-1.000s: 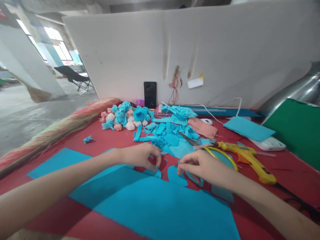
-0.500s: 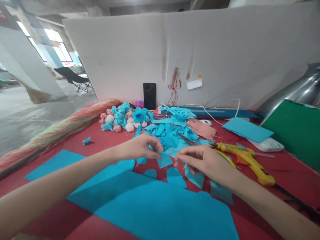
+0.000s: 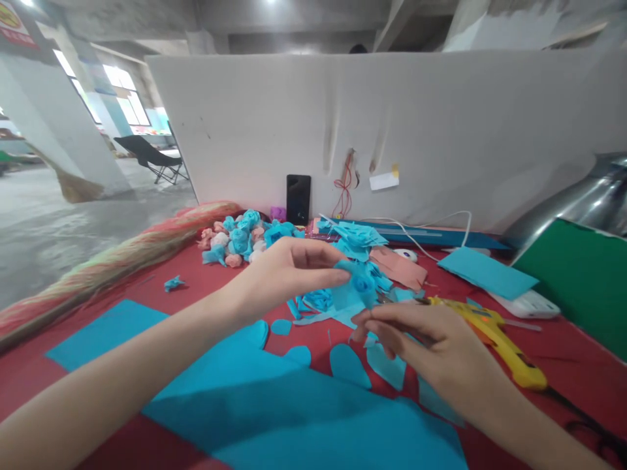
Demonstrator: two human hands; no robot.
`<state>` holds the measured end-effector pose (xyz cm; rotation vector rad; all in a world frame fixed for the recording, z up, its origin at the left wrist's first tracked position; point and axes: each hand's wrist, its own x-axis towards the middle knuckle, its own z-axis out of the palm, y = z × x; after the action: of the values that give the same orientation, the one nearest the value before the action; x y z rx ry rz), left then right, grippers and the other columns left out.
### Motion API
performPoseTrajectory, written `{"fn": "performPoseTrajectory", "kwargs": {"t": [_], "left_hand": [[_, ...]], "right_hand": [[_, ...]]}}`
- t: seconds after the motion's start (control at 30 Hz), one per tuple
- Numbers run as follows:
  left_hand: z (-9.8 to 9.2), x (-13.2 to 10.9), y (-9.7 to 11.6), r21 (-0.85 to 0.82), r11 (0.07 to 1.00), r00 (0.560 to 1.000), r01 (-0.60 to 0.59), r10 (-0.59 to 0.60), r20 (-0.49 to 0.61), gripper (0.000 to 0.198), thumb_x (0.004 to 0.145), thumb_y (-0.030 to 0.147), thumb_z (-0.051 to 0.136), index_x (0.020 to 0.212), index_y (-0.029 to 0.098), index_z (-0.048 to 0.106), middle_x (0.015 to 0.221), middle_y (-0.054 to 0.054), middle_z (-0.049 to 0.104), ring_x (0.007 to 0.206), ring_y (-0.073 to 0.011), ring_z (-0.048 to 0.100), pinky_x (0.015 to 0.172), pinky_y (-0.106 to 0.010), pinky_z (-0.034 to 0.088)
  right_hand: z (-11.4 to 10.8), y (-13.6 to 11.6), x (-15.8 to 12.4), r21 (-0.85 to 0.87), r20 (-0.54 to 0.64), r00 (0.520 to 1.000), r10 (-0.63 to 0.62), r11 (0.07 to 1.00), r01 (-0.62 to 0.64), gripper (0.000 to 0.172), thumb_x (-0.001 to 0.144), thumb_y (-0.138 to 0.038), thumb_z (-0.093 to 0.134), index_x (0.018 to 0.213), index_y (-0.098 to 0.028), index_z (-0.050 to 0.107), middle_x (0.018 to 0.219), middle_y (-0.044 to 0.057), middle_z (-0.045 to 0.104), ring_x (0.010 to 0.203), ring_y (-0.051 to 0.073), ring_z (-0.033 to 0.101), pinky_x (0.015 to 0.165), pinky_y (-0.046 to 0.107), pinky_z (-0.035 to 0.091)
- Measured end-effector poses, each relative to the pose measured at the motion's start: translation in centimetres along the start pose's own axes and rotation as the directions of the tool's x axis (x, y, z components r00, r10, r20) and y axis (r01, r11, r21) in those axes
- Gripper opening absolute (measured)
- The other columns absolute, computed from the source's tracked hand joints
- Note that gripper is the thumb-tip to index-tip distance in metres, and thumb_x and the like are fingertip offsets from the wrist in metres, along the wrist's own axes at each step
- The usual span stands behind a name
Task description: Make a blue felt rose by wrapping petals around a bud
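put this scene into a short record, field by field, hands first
left hand: holding blue paper
right hand: bent near cut blue pieces; grip unclear
surface: red tabletop
nearest sheet: large blue sheet
tool: yellow glue gun, right side
far left: blue, pink and white paper flowers, piled
back: black phone, upright before white panel

- Daylight glares white through the windows (image 3: 128,98) at your far left.
- A broad shadow crosses the blue paper (image 3: 274,411) before you.
- Glints streak the metal container (image 3: 580,199), stretched near the edge.
- Slight blur softens your right hand (image 3: 426,329).
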<state>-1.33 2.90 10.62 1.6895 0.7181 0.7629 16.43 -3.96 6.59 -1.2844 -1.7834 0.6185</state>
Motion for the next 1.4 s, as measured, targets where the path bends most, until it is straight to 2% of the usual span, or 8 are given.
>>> {"fn": "performPoseTrajectory", "kwargs": {"t": [0.2,0.33,0.57,0.67,0.8,0.97,1.17,1.4], "left_hand": [[-0.3,-0.7,-0.5,0.006,1.0,1.0,-0.021,0.021,0.01,0.007,0.07,0.025,0.065,0.074,0.019,0.066,0.073,0.003,0.064,0.069,-0.0104,0.058,0.062,-0.022,0.046],[0.0,-1.0,-0.5,-0.005,1.0,1.0,-0.007,0.007,0.012,0.007,0.071,0.025,0.064,0.075,0.019,0.067,0.071,0.003,0.063,0.068,-0.0107,0.057,0.062,-0.023,0.047],[0.7,-1.7,0.1,-0.134,0.991,0.999,-0.01,0.016,0.045,0.013,0.075,0.018,0.06,0.086,0.022,0.066,0.078,0.004,0.066,0.073,-0.0103,0.061,0.064,-0.02,0.049],[1.0,-2.0,0.5,-0.145,0.989,0.995,0.011,0.003,0.096,0.015,0.077,0.019,0.057,0.09,0.02,0.064,0.086,0.002,0.066,0.081,-0.0123,0.06,0.073,-0.023,0.048],[1.2,-2.2,0.7,0.023,0.999,0.996,-0.038,0.036,0.088,0.011,0.077,0.024,0.057,0.074,0.017,0.065,0.085,0.0,0.063,0.088,-0.0161,0.056,0.084,-0.028,0.042],[1.6,-2.5,0.4,0.056,0.991,0.992,-0.125,0.123,0.04,0.023,0.076,0.021,0.057,0.054,0.017,0.055,0.07,0.001,0.056,0.077,-0.0122,0.052,0.075,-0.023,0.041],[1.7,-2.5,0.0,0.034,0.992,0.992,-0.123,0.122,0.032,0.034,0.078,0.022,0.056,0.048,0.015,0.043,0.06,0.003,0.043,0.067,-0.0088,0.043,0.067,-0.02,0.036],[1.7,-2.7,-0.4,-0.07,0.997,0.993,-0.011,0.019,0.115,0.026,0.081,0.027,0.054,0.058,0.014,0.055,0.065,0.001,0.052,0.067,-0.0082,0.047,0.066,-0.02,0.038]], "right_hand": [[0.4,0.6,-0.8,-0.091,-0.007,1.0,-0.015,0.996,0.014,0.031,0.083,-0.044,0.045,0.08,-0.024,0.068,0.057,0.004,0.059,0.062,0.019,0.058,0.048,0.025,0.047],[0.6,0.3,-1.2,-0.121,0.022,1.0,-0.01,0.993,0.013,0.029,0.082,-0.042,0.046,0.077,-0.023,0.067,0.053,0.003,0.057,0.055,0.016,0.056,0.045,0.023,0.046],[0.8,-0.9,-0.8,0.099,0.065,0.997,-0.041,0.994,0.035,0.023,0.078,-0.027,0.046,0.064,-0.019,0.063,0.051,0.0,0.054,0.04,0.008,0.046,0.035,0.013,0.038],[1.0,-1.3,-1.2,0.175,0.052,0.997,0.057,0.982,-0.065,0.023,0.079,-0.028,0.047,0.065,-0.018,0.063,0.053,0.0,0.054,0.042,0.007,0.045,0.036,0.013,0.036],[1.0,-1.9,-1.6,0.175,0.048,0.988,0.147,0.973,-0.153,0.023,0.081,-0.03,0.047,0.068,-0.02,0.064,0.054,-0.002,0.053,0.045,0.006,0.044,0.041,0.012,0.037],[0.9,-2.0,-1.6,0.193,0.038,0.987,0.158,0.968,-0.162,0.02,0.081,-0.029,0.048,0.072,-0.021,0.063,0.061,-0.002,0.059,0.046,0.005,0.044,0.043,0.011,0.037],[1.1,-1.3,-1.6,0.221,0.094,0.996,-0.011,0.975,-0.01,0.022,0.083,-0.023,0.046,0.069,-0.02,0.063,0.055,-0.003,0.055,0.045,0.005,0.047,0.04,0.012,0.035],[1.3,-0.4,-1.6,0.302,0.12,0.991,-0.066,0.953,0.027,0.02,0.084,-0.017,0.044,0.084,-0.023,0.064,0.068,-0.002,0.063,0.048,0.005,0.048,0.045,0.013,0.04]]}}
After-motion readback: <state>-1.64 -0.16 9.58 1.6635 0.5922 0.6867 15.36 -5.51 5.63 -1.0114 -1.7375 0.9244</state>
